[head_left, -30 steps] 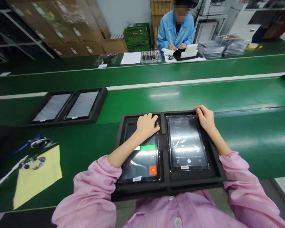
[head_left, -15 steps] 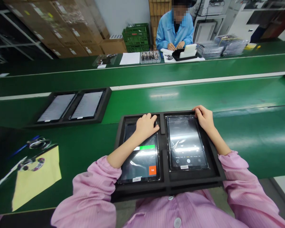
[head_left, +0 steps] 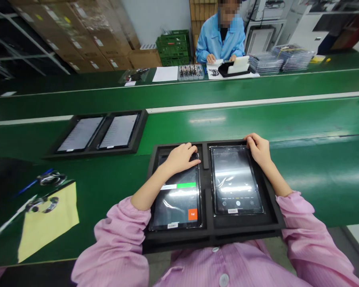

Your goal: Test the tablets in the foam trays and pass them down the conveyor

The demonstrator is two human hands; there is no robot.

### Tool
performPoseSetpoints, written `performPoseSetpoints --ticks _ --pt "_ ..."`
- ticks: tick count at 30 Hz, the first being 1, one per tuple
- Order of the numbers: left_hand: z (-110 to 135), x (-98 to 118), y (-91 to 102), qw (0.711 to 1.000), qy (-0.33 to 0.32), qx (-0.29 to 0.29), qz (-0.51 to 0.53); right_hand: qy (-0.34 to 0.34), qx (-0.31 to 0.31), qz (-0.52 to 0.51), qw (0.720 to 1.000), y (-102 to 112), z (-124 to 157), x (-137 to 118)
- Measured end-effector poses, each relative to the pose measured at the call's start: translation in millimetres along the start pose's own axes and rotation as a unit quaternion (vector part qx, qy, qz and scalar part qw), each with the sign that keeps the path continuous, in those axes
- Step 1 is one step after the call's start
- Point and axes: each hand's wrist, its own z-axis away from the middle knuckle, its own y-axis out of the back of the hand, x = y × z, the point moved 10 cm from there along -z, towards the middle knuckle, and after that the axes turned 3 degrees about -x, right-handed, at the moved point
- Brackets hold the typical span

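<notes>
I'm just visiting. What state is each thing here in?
Left tablet: lit, showing a green bar and orange "Fail" box.
Right tablet: lit, small icons near its bottom.
Black tray: loaded with both tablets.
Left hand: lying over left tablet.
Right hand: curled at the tray's far right corner.
Far tablets: showing pale screens.
Yellow paper: lying flat.
Green crates: stacked.

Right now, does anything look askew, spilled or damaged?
No spill or damage stands out. The yellow sheet lies askew on the green bench, its bottom edge slanting. The tablet under your left hand shows an orange Fail box, perhaps a button.
</notes>
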Motion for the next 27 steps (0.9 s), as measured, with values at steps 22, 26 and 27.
performPoseSetpoints --ticks 22,26,27 --pt "50 -80 0.1 0.989 0.047 -0.017 0.140 0.003 -0.007 -0.008 1.000 -2 -1 1" --pt "21 -30 2.6 0.996 0.019 0.009 0.086 0.003 -0.006 -0.006 1.000 -2 -1 1" --pt "15 -16 0.8 0.996 -0.012 0.006 0.089 0.002 -0.005 -0.006 1.000 -2 -1 2"
